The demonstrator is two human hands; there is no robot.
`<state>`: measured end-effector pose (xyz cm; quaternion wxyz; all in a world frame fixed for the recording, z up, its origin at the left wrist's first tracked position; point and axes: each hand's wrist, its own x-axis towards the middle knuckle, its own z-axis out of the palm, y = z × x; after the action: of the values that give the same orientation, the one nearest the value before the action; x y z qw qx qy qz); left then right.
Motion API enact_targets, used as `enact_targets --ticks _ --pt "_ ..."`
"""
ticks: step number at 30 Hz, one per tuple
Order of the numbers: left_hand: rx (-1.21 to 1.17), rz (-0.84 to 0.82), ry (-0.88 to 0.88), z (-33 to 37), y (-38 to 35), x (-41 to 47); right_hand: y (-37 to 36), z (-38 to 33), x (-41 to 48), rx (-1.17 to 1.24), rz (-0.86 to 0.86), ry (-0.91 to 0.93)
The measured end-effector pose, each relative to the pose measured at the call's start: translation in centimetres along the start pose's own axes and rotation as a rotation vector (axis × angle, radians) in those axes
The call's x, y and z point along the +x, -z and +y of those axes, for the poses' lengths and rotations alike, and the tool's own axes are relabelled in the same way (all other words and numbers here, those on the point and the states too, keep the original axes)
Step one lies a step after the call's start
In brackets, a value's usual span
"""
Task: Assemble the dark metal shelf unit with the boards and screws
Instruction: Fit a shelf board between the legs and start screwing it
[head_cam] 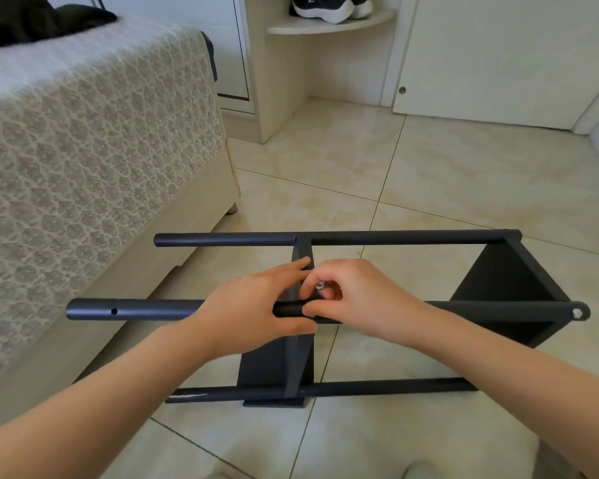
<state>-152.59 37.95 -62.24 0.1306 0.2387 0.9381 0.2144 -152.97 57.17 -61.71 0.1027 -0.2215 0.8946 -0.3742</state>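
The only camera rides on my head, looking forward and steeply down, so my left hand (pixel 256 305) and right hand (pixel 360 299) sit close below the lens at mid-frame. Its wide angle (edges bow a little) also takes in the shelf frame (pixel 395 237) on the tiled floor (pixel 464 174), the bed (pixel 83 150) at left, and a white door (pixel 498 57) far ahead.

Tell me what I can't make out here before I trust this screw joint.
All in the head view.
The screw: only its head shows; the right hand hides its shank and hole.
Where front tube meets middle board: covered by the left hand.
The lower tube: right end behind the right forearm.
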Motion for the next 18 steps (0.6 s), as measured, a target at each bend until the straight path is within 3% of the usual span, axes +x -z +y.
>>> enact_targets --ticks 8,13,18 --pt "-0.014 0.069 0.014 -0.3 -0.3 0.3 1.8 2.1 0.6 0.27 0.032 -0.079" --pt "-0.018 0.064 0.025 -0.6 0.0 0.8 2.8 3.9 3.8 0.231 0.074 -0.319" --pt "-0.036 0.06 0.019 -0.9 0.2 1.2 1.3 4.2 7.8 0.287 -0.048 -0.609"
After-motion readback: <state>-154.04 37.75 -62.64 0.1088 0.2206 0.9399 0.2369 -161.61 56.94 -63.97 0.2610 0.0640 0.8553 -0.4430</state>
